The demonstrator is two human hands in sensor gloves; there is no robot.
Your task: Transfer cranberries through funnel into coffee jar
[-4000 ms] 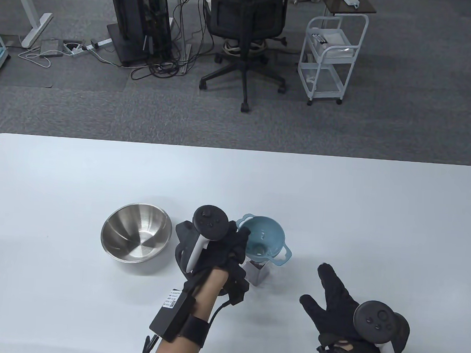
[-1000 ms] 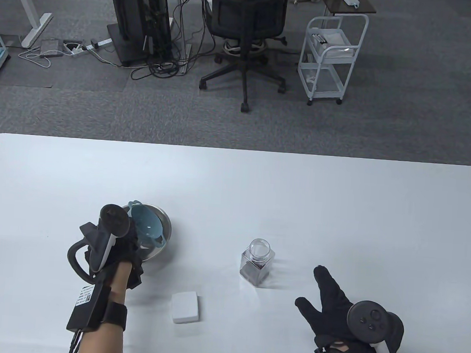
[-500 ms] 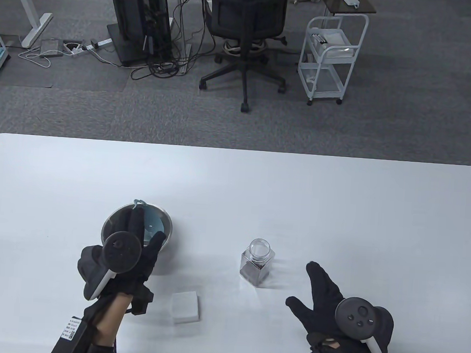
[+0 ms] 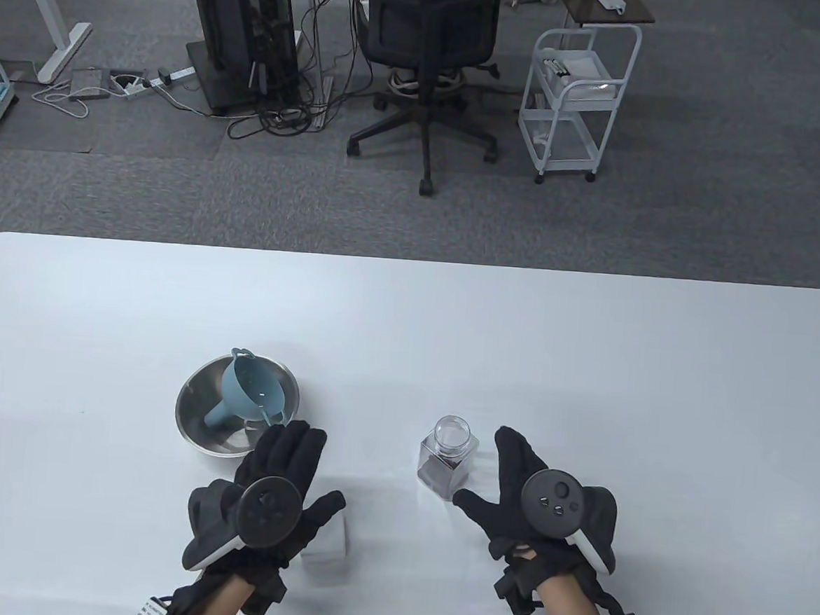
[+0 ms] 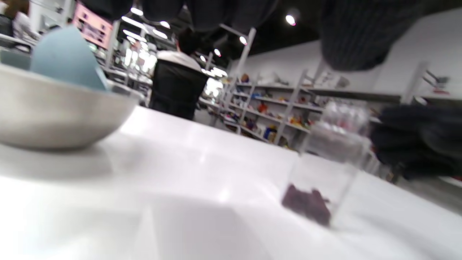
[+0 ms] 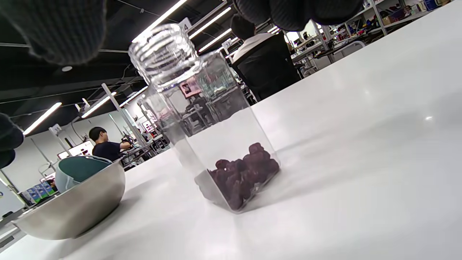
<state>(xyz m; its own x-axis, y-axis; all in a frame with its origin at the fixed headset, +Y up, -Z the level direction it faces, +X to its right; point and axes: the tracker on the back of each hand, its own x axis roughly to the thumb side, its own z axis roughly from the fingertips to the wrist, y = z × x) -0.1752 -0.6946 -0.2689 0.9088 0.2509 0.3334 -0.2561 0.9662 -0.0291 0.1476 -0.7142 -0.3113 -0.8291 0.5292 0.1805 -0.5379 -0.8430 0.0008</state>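
Table (image 4: 409, 321): white, office floor behind.
Coffee jar (image 4: 446, 457): upright, uncapped, cranberries (image 6: 245, 173) inside.
Funnel (image 4: 249, 394): lying in bowl (image 4: 195, 412).
Left hand (image 4: 267, 490): spread over white lid (image 4: 328, 551).
Right hand (image 4: 530, 502): spread beside jar, empty.
Risk: a careless nudge could tip the uncapped jar.

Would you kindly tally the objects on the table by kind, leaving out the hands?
Round steel bowl: 1
Blue plastic funnel: 1
Clear square jar holding dark red cranberries: 1
White square lid: 1
Total: 4
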